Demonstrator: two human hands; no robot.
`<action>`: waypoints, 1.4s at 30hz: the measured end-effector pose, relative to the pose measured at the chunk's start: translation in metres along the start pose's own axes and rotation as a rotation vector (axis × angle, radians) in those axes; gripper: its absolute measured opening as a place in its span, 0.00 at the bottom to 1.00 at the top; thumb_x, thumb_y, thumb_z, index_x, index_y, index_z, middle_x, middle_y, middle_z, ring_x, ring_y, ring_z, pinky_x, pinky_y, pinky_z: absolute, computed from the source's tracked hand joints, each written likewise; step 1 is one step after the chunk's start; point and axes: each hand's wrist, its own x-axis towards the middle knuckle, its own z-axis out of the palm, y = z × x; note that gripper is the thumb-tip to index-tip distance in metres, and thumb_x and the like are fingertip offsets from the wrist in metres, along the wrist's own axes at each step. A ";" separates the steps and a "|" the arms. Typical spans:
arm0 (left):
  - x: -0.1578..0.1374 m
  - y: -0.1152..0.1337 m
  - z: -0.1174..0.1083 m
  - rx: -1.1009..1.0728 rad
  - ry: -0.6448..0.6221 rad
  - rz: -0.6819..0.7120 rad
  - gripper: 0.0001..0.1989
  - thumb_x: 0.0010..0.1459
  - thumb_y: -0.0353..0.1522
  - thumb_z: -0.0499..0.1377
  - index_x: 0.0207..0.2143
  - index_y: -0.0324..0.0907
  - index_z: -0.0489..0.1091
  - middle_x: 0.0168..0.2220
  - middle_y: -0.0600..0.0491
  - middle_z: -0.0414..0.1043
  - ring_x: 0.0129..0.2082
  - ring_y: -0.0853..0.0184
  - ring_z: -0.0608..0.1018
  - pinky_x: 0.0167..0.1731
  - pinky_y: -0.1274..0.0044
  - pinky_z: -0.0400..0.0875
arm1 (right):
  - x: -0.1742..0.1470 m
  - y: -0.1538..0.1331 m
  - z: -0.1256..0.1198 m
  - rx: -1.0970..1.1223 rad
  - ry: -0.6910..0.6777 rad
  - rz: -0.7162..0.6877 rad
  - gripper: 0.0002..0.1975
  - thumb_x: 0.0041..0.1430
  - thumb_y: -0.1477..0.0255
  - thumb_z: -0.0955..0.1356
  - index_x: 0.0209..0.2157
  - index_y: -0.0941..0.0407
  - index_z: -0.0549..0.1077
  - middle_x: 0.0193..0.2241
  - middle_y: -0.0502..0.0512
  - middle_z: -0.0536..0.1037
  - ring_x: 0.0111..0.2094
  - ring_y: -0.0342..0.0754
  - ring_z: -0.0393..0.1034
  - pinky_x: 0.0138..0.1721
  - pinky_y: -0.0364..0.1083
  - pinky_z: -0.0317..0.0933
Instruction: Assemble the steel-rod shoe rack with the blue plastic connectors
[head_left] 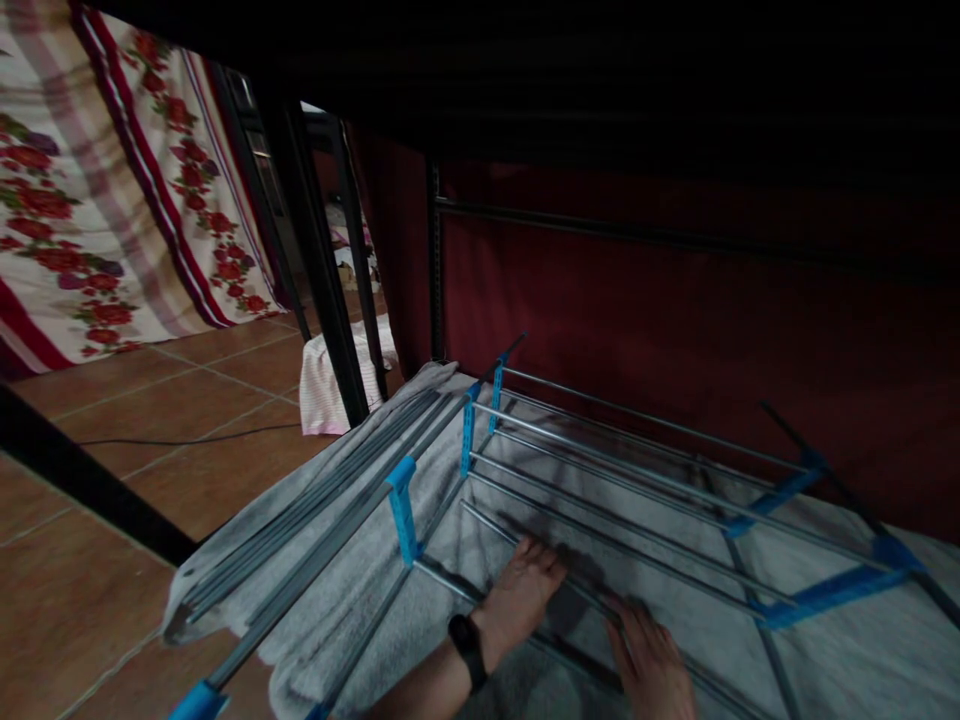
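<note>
A rack of grey metal tubes with blue plastic connectors (403, 510) stretches over a grey blanket. In the lower middle, my left hand (525, 590), with a dark watch on its wrist, has its fingers curled over a loose-ended metal tube (491, 525). My right hand (651, 660) grips the same tube further to the right, cut off partly by the lower edge of view. The tube's far-left end stays apart from the blue connectors. Another tube (442, 577) passes beneath my left forearm, joined to the nearest blue connector.
Several loose tubes (300, 510) lie in a bundle on the blanket (360, 590) at left. Black metal posts (319, 240) and a dark overhead surface frame the space. A dark red cloth (637, 310) hangs behind. Floral fabric (112, 200) hangs over the tiled floor (202, 400).
</note>
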 end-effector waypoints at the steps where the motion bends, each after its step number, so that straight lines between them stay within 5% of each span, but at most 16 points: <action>1: -0.001 -0.001 0.001 0.002 0.027 0.010 0.22 0.63 0.20 0.52 0.55 0.43 0.71 0.54 0.48 0.74 0.58 0.60 0.73 0.65 0.65 0.61 | 0.001 0.000 0.005 -0.031 -0.009 -0.032 0.20 0.68 0.59 0.59 0.48 0.48 0.80 0.48 0.57 0.83 0.48 0.59 0.78 0.51 0.58 0.71; 4: -0.009 -0.007 0.004 0.008 0.158 -0.019 0.25 0.64 0.22 0.52 0.61 0.46 0.66 0.59 0.48 0.71 0.63 0.60 0.69 0.66 0.64 0.61 | 0.002 0.000 0.010 -0.094 -0.031 -0.027 0.20 0.69 0.65 0.58 0.51 0.50 0.79 0.48 0.58 0.83 0.46 0.56 0.79 0.47 0.55 0.72; 8: -0.032 -0.021 0.008 -0.044 0.262 -0.313 0.19 0.68 0.25 0.48 0.57 0.44 0.70 0.55 0.47 0.73 0.57 0.60 0.74 0.60 0.65 0.69 | 0.003 -0.002 0.007 -0.115 -0.111 0.092 0.21 0.69 0.66 0.58 0.50 0.51 0.80 0.49 0.59 0.82 0.45 0.56 0.79 0.48 0.54 0.72; 12: -0.053 -0.031 0.003 -0.096 0.079 -0.502 0.18 0.71 0.30 0.45 0.44 0.42 0.75 0.44 0.46 0.78 0.44 0.62 0.80 0.46 0.71 0.74 | 0.008 -0.002 0.005 -0.048 -0.203 0.149 0.22 0.67 0.68 0.57 0.50 0.53 0.79 0.51 0.60 0.81 0.48 0.56 0.78 0.52 0.54 0.70; 16: -0.059 -0.030 -0.001 -0.043 -0.102 -0.548 0.21 0.72 0.33 0.42 0.45 0.41 0.75 0.37 0.46 0.80 0.39 0.59 0.82 0.40 0.70 0.73 | 0.015 -0.005 0.003 0.002 -0.213 0.125 0.21 0.66 0.69 0.58 0.50 0.53 0.78 0.48 0.59 0.82 0.48 0.55 0.78 0.53 0.54 0.69; 27: -0.070 -0.025 -0.009 -0.123 -0.088 -0.530 0.20 0.72 0.33 0.42 0.42 0.41 0.74 0.38 0.46 0.80 0.40 0.59 0.82 0.44 0.71 0.71 | 0.017 -0.015 0.000 -0.083 -0.070 -0.026 0.16 0.71 0.68 0.58 0.46 0.54 0.76 0.41 0.59 0.83 0.42 0.53 0.79 0.46 0.52 0.72; 30: -0.071 -0.034 -0.006 -0.305 0.077 -0.538 0.17 0.69 0.32 0.45 0.36 0.42 0.73 0.38 0.46 0.79 0.39 0.61 0.81 0.43 0.72 0.71 | 0.017 -0.019 -0.005 -0.131 0.029 -0.130 0.16 0.72 0.68 0.59 0.48 0.54 0.76 0.43 0.59 0.83 0.41 0.52 0.80 0.42 0.51 0.73; 35: -0.054 -0.061 -0.010 -0.639 0.569 -0.660 0.12 0.64 0.36 0.51 0.34 0.42 0.73 0.35 0.47 0.78 0.37 0.60 0.78 0.41 0.70 0.72 | 0.044 -0.033 -0.031 -0.251 0.125 -0.207 0.15 0.73 0.67 0.60 0.52 0.52 0.74 0.47 0.59 0.81 0.41 0.51 0.79 0.39 0.49 0.73; 38: -0.035 -0.081 -0.020 -0.683 0.839 -0.756 0.10 0.59 0.37 0.56 0.38 0.43 0.72 0.40 0.47 0.77 0.41 0.59 0.78 0.44 0.68 0.72 | 0.066 -0.040 -0.043 -0.267 0.147 -0.190 0.16 0.73 0.67 0.60 0.54 0.52 0.73 0.45 0.59 0.81 0.43 0.52 0.78 0.42 0.51 0.73; 42: -0.013 -0.101 -0.030 -0.700 1.031 -0.819 0.09 0.55 0.32 0.58 0.40 0.45 0.71 0.41 0.49 0.75 0.41 0.61 0.77 0.47 0.68 0.72 | 0.081 -0.042 -0.048 -0.283 0.147 -0.181 0.17 0.73 0.66 0.59 0.55 0.53 0.73 0.43 0.58 0.81 0.44 0.54 0.77 0.46 0.54 0.71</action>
